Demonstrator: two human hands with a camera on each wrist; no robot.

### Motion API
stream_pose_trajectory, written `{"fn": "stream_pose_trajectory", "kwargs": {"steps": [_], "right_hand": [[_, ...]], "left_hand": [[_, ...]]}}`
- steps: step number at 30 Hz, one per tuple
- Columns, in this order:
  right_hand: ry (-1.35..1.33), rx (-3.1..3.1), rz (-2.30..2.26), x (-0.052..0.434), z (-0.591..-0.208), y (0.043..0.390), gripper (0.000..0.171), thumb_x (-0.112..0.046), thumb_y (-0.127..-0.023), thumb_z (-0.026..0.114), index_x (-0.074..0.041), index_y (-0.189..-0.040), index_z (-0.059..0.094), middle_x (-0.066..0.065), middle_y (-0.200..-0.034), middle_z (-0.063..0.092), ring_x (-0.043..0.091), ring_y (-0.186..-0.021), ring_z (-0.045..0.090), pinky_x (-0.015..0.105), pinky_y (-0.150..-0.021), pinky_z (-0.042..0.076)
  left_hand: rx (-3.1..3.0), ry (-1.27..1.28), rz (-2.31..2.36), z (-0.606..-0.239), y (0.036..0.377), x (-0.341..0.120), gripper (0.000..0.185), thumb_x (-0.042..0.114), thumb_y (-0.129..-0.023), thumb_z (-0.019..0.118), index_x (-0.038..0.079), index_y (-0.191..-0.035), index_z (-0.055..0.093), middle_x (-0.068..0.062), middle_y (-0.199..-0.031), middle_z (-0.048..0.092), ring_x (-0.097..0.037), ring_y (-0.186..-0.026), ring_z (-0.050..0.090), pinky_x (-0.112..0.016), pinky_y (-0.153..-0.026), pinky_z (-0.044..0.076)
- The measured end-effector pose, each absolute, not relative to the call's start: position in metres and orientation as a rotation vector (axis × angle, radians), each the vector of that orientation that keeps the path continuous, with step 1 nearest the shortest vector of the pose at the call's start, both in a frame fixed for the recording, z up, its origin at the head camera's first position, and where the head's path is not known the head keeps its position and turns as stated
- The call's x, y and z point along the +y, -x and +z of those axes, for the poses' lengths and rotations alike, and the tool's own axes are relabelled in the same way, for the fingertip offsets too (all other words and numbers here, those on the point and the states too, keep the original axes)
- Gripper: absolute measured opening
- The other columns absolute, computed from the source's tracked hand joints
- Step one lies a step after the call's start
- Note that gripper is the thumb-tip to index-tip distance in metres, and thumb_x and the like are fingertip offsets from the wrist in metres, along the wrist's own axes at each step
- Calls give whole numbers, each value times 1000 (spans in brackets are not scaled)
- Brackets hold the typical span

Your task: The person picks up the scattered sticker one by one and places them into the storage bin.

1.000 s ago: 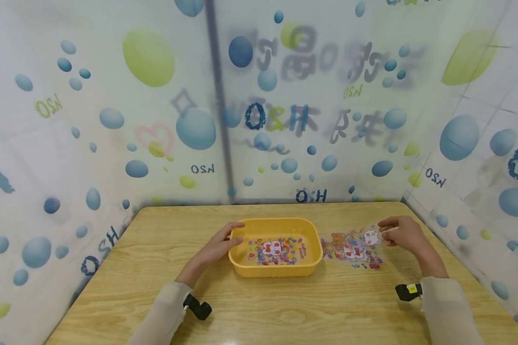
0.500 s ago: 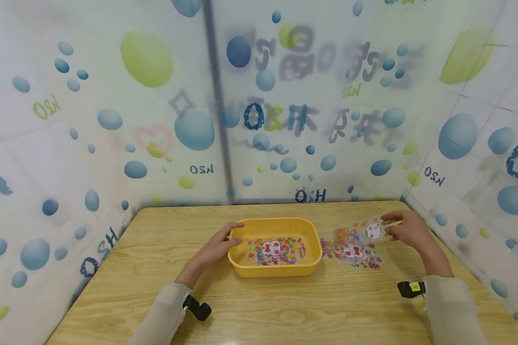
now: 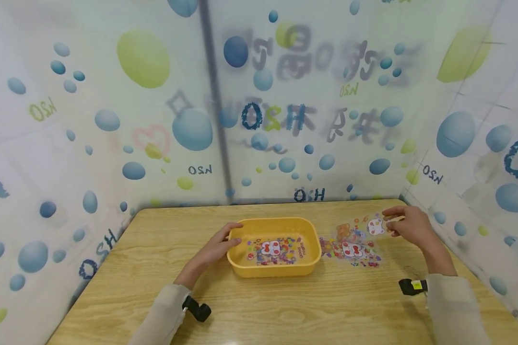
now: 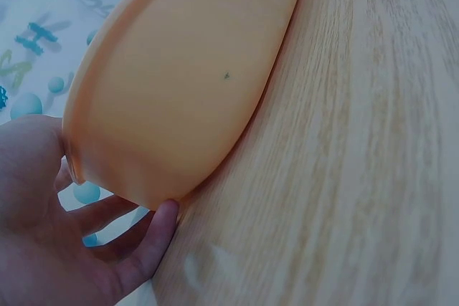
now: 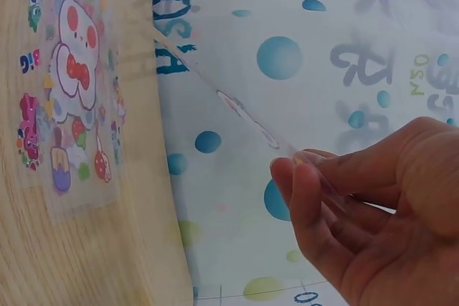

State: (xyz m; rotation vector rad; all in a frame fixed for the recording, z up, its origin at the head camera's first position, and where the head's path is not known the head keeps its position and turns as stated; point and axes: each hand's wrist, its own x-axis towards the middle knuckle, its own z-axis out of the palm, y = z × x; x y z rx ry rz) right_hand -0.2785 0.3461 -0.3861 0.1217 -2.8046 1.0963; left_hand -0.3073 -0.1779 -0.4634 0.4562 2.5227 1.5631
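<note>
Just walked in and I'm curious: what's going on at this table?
A person sits at a wooden table. Their left hand holds the rim of a yellow tub with a sticker sheet inside. Their right hand pinches a clear sticker sheet by its edge and lifts it off the table, just right of the tub. Another sheet lies flat underneath.

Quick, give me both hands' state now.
Left hand: grips the yellow tub's rim.
Right hand: pinches a clear sticker sheet.
</note>
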Motion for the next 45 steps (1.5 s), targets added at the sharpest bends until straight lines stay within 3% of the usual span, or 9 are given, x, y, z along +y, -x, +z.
{"fn": "stream_pose_trajectory", "kwargs": {"steps": [16, 22, 30, 45], "right_hand": [[-148, -2787, 1000, 341, -370, 270, 38, -8, -97, 65, 12, -130, 62, 36, -123, 66, 12, -68, 69, 26, -61, 58], [-144, -2754, 968, 340, -365, 265, 37, -9, -98, 65, 11, -130, 63, 33, -117, 69, 12, -69, 69, 26, -60, 56], [-142, -2736, 949, 333, -354, 259, 37, -9, -98, 65, 9, -131, 64, 29, -108, 74, 13, -67, 70, 29, -53, 50], [-152, -2695, 901, 321, -342, 250, 36, -8, -98, 64, 6, -131, 65, 23, -95, 78, 10, -65, 68, 30, -48, 40]], "left_hand": [[2517, -457, 1549, -464, 308, -178, 46, 21, -107, 55, 16, -152, 47, -14, -168, 34, -42, -157, 24, -64, -125, 22], [2506, -449, 1562, -463, 307, -178, 47, 21, -106, 56, 16, -152, 48, -13, -168, 34, -41, -158, 22, -63, -125, 22], [2503, -441, 1574, -462, 305, -178, 46, 21, -106, 56, 15, -151, 48, -15, -167, 35, -41, -153, 32, -63, -122, 28], [2506, -445, 1574, -462, 307, -178, 45, 19, -106, 56, 13, -151, 48, -14, -167, 36, -39, -155, 30, -63, -124, 24]]}}
